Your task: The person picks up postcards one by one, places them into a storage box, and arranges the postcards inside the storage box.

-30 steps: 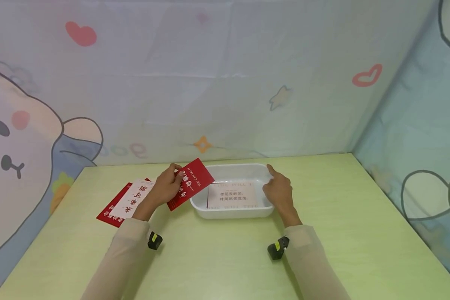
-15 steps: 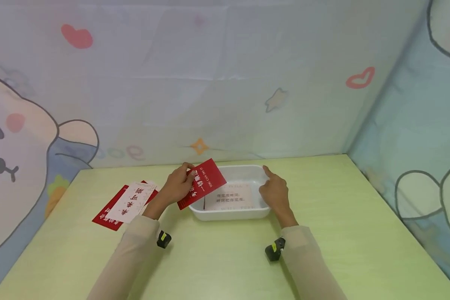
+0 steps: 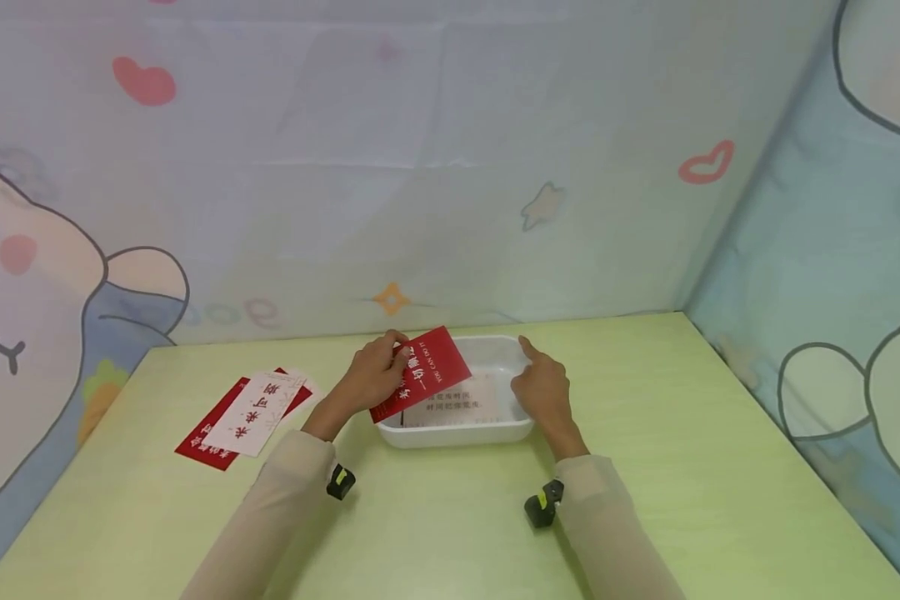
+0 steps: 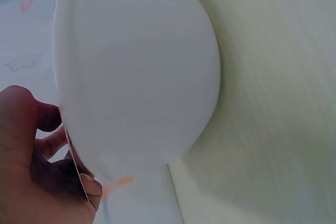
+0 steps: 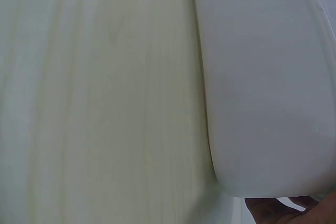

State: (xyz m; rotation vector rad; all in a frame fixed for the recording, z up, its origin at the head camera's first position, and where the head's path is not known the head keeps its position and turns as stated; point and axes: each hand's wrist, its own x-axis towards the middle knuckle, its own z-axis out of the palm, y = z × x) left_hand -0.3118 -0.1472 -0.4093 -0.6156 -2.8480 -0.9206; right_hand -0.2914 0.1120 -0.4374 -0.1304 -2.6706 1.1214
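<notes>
In the head view, my left hand point(image 3: 371, 375) pinches a red card point(image 3: 438, 367) with white lettering, thumb on top, tilted over the left part of a white tray point(image 3: 457, 436). Inside the tray lies a pale card point(image 3: 461, 408) with dark printed characters, partly covered by the red one. At the tray's right end my right hand point(image 3: 543, 387) grips the rim, its index finger stretched along the far corner. The left wrist view shows the tray's outer wall point(image 4: 136, 66) and the held card edge-on point(image 4: 77, 169). Fingers point(image 5: 268, 208) hold the tray's end in the right wrist view.
Left of the tray, a white card point(image 3: 251, 417) with red characters lies across red cards point(image 3: 202, 446) on the light green table point(image 3: 435, 525). A printed cloth backdrop point(image 3: 330, 208) stands along the table's back and right edges.
My left hand has carried the red card rightward, from the tray's left end to over its inside. My right hand keeps its hold on the rim. The head view has shifted slightly.
</notes>
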